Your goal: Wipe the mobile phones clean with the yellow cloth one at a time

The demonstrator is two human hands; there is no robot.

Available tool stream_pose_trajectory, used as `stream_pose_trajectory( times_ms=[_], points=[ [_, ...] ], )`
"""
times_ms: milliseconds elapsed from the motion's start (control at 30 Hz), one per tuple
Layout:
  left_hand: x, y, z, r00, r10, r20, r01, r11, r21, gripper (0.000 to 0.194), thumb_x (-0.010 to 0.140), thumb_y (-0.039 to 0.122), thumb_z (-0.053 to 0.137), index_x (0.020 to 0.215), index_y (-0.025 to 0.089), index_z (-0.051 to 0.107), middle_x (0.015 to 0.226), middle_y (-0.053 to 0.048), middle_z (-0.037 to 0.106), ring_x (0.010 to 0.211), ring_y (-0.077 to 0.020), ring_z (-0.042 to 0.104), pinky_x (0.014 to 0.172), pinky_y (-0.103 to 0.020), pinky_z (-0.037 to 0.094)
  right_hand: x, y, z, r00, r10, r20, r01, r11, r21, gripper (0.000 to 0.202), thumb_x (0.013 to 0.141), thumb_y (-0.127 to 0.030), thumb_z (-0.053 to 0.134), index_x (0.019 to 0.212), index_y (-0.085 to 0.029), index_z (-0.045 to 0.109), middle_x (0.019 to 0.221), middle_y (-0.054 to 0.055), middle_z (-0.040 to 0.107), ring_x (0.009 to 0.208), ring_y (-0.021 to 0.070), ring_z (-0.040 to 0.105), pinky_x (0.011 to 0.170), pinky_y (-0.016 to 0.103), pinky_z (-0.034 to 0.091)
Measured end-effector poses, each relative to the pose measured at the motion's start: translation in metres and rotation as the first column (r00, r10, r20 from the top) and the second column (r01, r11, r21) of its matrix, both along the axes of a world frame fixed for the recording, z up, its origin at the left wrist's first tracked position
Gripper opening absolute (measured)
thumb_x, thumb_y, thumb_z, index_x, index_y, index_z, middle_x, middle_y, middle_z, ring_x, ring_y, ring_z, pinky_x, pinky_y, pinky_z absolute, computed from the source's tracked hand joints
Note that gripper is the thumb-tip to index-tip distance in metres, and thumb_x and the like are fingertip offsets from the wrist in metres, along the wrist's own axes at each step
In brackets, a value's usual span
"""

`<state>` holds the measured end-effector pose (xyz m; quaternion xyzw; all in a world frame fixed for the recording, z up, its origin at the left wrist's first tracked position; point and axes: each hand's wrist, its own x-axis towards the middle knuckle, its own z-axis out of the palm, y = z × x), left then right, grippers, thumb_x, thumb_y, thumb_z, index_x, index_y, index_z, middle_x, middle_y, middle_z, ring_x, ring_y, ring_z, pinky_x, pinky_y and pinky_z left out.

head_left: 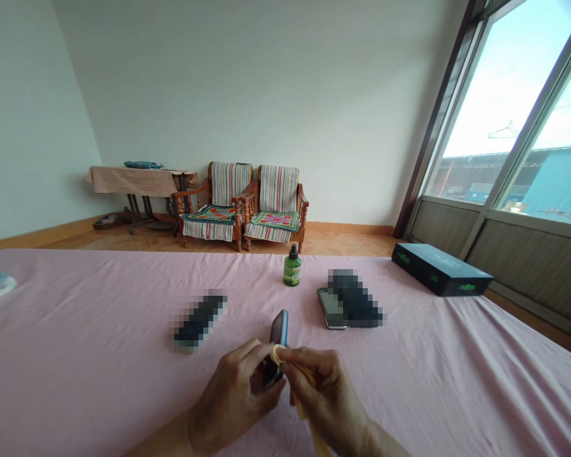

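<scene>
Near the bottom middle, my left hand (238, 390) grips a dark phone-like device (278, 330) with a blue edge, held upright on its side. My right hand (326, 390) pinches a yellowish cloth or strip (301, 406), whose end is bunched at the device's edge and whose length hangs below the fingers. The two hands almost meet at the device. Fingers cover its lower part. A blurred dark object (200, 322) lies to the left on the pink sheet (99, 355).
A green bottle with a black top (292, 268) stands ahead. Right of it lie a grey-faced device (332, 309) and a blurred dark object (356, 301). A black box (441, 269) sits at the far right edge. Beyond are two chairs (273, 219) and a covered table (133, 181).
</scene>
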<state>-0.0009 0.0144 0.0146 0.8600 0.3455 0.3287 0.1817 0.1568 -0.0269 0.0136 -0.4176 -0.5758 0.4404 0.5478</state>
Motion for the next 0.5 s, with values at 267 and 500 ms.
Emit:
stream_pose_trajectory(
  times_ms=[267,500],
  points=[
    [-0.004,-0.002,-0.003,0.997,0.08,-0.006,-0.08,0.996,-0.024,0.012,0.08,0.011,0.049,0.081,0.018,0.058,0.072,-0.001,0.06,0.062,-0.015,0.058,0.059,-0.023,0.045,0.015,0.014,-0.008,0.993,-0.075,0.088,0.075,0.997,0.0,0.038,0.085,-0.048,0.058,0.096,-0.015,0.074,0.051,-0.003,0.049,0.044,0.0076,0.042,0.041,0.019,0.035],
    [-0.003,-0.012,-0.003,0.994,0.086,-0.071,-0.082,0.995,0.054,0.014,0.077,0.011,0.049,0.08,0.019,0.06,0.067,-0.001,0.058,0.057,-0.0147,0.056,0.054,-0.023,0.044,0.042,0.034,-0.012,0.956,-0.27,0.113,0.267,0.963,0.037,0.05,0.085,-0.051,0.056,0.115,-0.012,0.066,0.052,-0.004,0.044,0.047,0.0098,0.041,0.044,0.021,0.035]
  ],
)
